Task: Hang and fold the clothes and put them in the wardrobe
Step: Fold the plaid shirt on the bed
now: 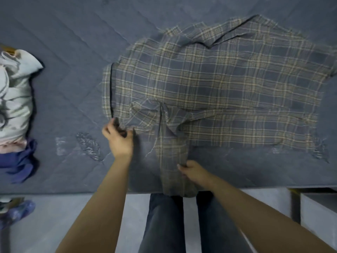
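Two hands work a plaid shirt [209,83] spread flat at centre right on the bed [73,42]: left hand [119,136] pinches its lower-left corner, right hand [193,172] grips the sleeve overhanging the bed's near edge, apparently for folding inward. Bare bedding lies upper left; a clothes pile [14,99] crowds the left edge.

Shirt [215,84] spread on bed [73,52], right of centre; one sleeve [173,161] hangs over the near edge. Clothes pile [14,106] at far left on bed. Drawer unit [317,212] on floor, lower right.
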Demonstrator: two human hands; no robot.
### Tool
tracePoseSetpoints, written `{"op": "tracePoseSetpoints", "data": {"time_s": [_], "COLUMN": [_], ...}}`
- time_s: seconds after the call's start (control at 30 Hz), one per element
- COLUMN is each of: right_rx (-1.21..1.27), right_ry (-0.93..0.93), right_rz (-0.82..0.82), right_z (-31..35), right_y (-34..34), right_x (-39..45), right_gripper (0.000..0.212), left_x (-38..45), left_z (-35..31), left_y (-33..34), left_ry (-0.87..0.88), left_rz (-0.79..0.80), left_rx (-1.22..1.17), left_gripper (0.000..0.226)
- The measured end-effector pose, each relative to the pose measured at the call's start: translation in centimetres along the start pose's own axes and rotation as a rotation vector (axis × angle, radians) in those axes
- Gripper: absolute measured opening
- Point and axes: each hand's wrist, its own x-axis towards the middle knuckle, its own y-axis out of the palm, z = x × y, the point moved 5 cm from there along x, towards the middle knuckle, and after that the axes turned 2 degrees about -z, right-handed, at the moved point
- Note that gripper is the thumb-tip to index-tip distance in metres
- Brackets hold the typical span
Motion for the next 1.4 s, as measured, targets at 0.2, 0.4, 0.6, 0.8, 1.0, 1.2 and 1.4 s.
{"op": "tracePoseSetpoints", "data": {"time_s": [0.2,0.4,0.6,0.8,1.0,1.2,1.4], "right_rx": [-0.063,-0.864,-0.886,0.429,1.56,1.659,1.397], "right_ry": [-0.07,-0.251,-0.231,-0.068,-0.094,-0.204,-0.654], "right_rz": [-0.303,-0.675,-0.869,-0.659,-0.45,-0.607,-0.53], "right_z": [6.8,19.2,21.4,12.4,7.0,11.1,17.4], "right_y": [-10.1,-17.9,-16.7,-9.7,-9.7,-16.5,-22.1], "right_x": [-4.3,-2.8,0.7,-0.2,0.6,-1.1,-7.0], "right_gripper": [0.017,0.017,0.039,0.027,0.068,0.035,0.047], "left_x": [2.8,3.9,2.7,-0.9,-2.3,-0.8,-0.1], "left_z": [2.9,2.0,-1.1,-3.3,-6.8,-10.6,-12.6], "left_y": [-2.1,-3.1,-1.5,4.6,9.4,11.4,11.5], "left_ry": [0.041,0.198,0.378,-0.14,-0.589,-0.851,-1.247], "left_rz": [0.138,0.075,0.06,0.477,0.853,0.774,0.55], "left_rx": [0.244,0.311,0.199,-0.293,-0.889,-0.949,-1.021], "left_gripper": [0.024,0.025,0.012,0.016,0.057,0.055,0.051]}}
